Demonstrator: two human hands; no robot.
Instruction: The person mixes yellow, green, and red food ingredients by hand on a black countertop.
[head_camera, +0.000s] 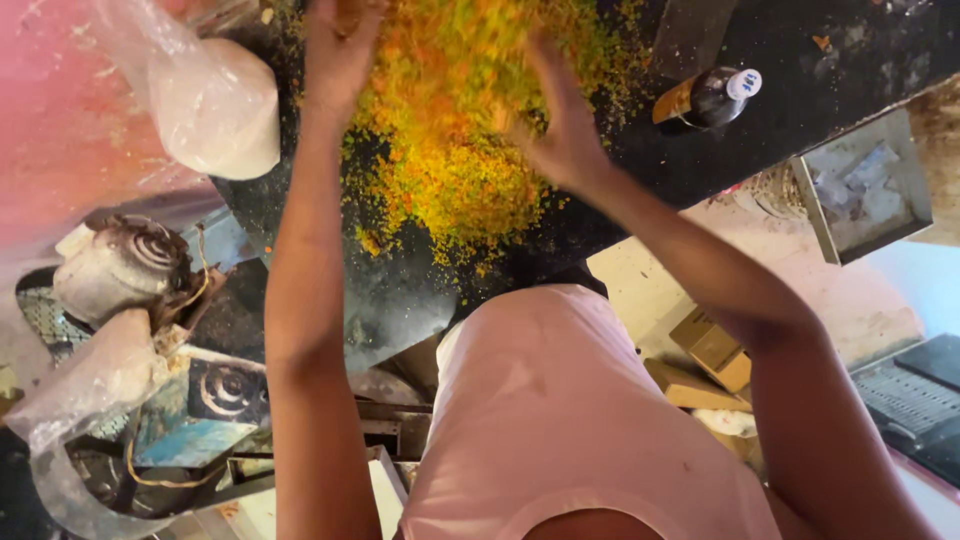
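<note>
Shredded mix (455, 150) heaped on dark counter (860, 60).

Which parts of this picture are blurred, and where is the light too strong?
Head view: both hands, left and right, are motion-blurred over the yellow-green shreds, whose top is smeared too; the plastic bag and the pink wall look washed out; the bottle is fairly sharp.
</note>
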